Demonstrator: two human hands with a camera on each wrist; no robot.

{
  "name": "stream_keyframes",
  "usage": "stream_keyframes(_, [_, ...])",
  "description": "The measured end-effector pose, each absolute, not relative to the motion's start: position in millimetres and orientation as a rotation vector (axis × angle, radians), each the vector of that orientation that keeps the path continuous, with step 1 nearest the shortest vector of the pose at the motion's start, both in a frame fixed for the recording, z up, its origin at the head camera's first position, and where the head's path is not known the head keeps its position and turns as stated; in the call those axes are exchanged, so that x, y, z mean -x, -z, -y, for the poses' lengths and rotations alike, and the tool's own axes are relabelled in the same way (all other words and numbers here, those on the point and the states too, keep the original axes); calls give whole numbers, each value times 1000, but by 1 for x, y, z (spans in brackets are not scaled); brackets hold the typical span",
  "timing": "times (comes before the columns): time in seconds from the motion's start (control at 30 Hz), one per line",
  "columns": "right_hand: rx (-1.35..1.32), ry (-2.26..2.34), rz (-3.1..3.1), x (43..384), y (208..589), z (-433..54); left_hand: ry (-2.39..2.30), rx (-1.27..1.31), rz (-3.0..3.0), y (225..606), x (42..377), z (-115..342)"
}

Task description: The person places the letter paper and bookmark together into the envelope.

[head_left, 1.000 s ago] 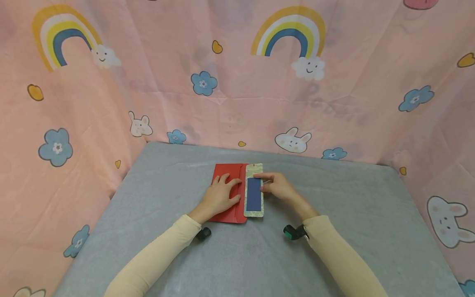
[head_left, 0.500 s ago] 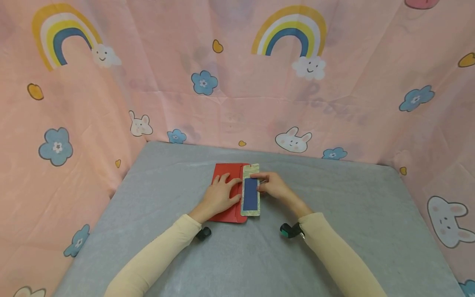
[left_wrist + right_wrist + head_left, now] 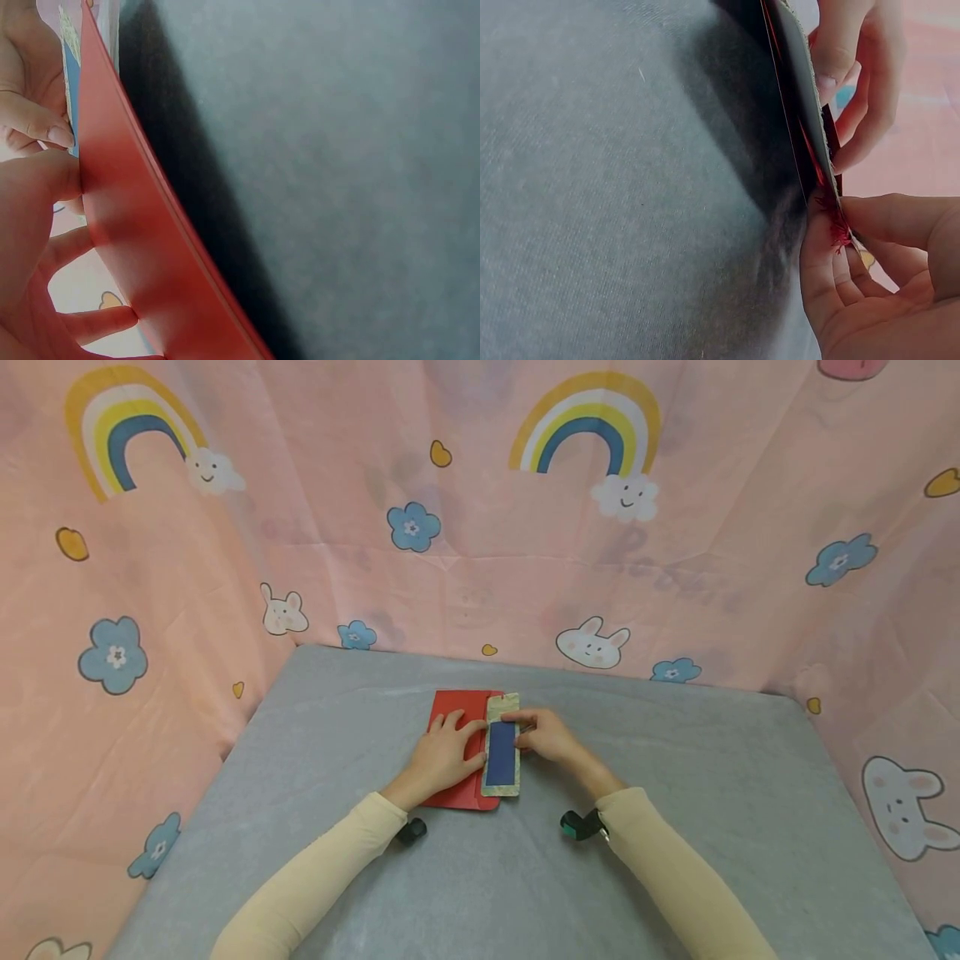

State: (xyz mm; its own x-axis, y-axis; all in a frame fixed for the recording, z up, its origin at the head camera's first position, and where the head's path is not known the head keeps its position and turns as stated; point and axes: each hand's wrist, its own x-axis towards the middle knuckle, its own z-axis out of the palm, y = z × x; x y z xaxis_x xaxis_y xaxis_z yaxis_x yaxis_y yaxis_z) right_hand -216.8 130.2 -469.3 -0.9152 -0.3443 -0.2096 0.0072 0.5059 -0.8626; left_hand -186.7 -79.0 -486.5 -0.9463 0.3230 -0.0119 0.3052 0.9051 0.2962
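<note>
A red paper envelope (image 3: 459, 703) lies at the middle of the table. My left hand (image 3: 438, 756) rests on it with spread fingers, and the left wrist view shows those fingertips pressing on the red surface (image 3: 142, 225). A bookmark with a pale green patterned border and a blue panel (image 3: 501, 764) overlaps the envelope's right side. Between thumb and fingers my right hand (image 3: 551, 735) pinches its right edge. In the right wrist view, a red tassel (image 3: 841, 231) hangs by the right hand's fingers, behind the bookmark.
Grey cloth covers the table (image 3: 480, 893). Pink printed curtains (image 3: 480, 585) rise at its back and sides. A small black camera sits at the left wrist (image 3: 411, 832), another at the right wrist (image 3: 581, 825).
The right hand has slid the bookmark leftward, from the envelope's right edge to farther over it. Left hand and envelope have stayed in place.
</note>
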Motion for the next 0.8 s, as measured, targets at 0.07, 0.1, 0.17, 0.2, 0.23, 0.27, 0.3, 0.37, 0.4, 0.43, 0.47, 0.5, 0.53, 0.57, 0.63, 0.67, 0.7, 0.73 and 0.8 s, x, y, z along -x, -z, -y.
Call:
stream_keyframes(0.07, [276, 1375, -2400, 217, 469, -129, -449, -496, -3010, 487, 187, 79])
stream_keyframes(0.1, [273, 1374, -2404, 217, 469, -129, -447, -496, -3012, 487, 187, 79])
stream_keyframes(0.17, [268, 1369, -2414, 217, 470, -128, -446, -496, -3015, 487, 187, 79])
stream_keyframes(0.2, [264, 1366, -2420, 217, 470, -127, -449, -497, -3016, 487, 187, 79])
stream_keyframes(0.23, [259, 1361, -2428, 217, 470, -126, -455, -497, -3017, 487, 187, 79])
stream_keyframes(0.27, [255, 1357, -2436, 218, 470, -126, -458, -498, -3018, 487, 187, 79])
stream_keyframes(0.3, [249, 1355, -2443, 218, 470, -125, -464, -498, -3018, 487, 187, 79])
stream_keyframes(0.37, [244, 1348, -2457, 217, 470, -123, -467, -500, -3019, 487, 187, 79])
stream_keyframes(0.4, [247, 1343, -2465, 217, 470, -123, -469, -501, -3019, 487, 186, 79])
stream_keyframes(0.43, [244, 1337, -2473, 217, 470, -122, -467, -502, -3019, 486, 186, 79])
stream_keyframes(0.47, [242, 1330, -2480, 216, 470, -121, -462, -503, -3019, 486, 186, 79])
stream_keyframes(0.5, [244, 1319, -2489, 216, 469, -120, -460, -503, -3019, 486, 186, 79])
stream_keyframes(0.53, [243, 1306, -2499, 216, 470, -119, -456, -502, -3020, 486, 186, 79])
stream_keyframes(0.57, [249, 1293, -2509, 216, 470, -118, -453, -502, -3021, 486, 186, 79])
stream_keyframes(0.63, [244, 1278, -2523, 216, 471, -117, -447, -500, -3023, 486, 186, 79])
stream_keyframes(0.67, [244, 1275, -2526, 216, 471, -116, -446, -501, -3024, 486, 186, 79])
stream_keyframes(0.7, [240, 1275, -2527, 216, 471, -115, -446, -501, -3025, 486, 186, 79])
stream_keyframes(0.73, [238, 1275, -2531, 216, 470, -114, -445, -501, -3025, 486, 186, 79])
stream_keyframes(0.8, [236, 1275, -2540, 215, 470, -112, -443, -501, -3025, 486, 186, 79])
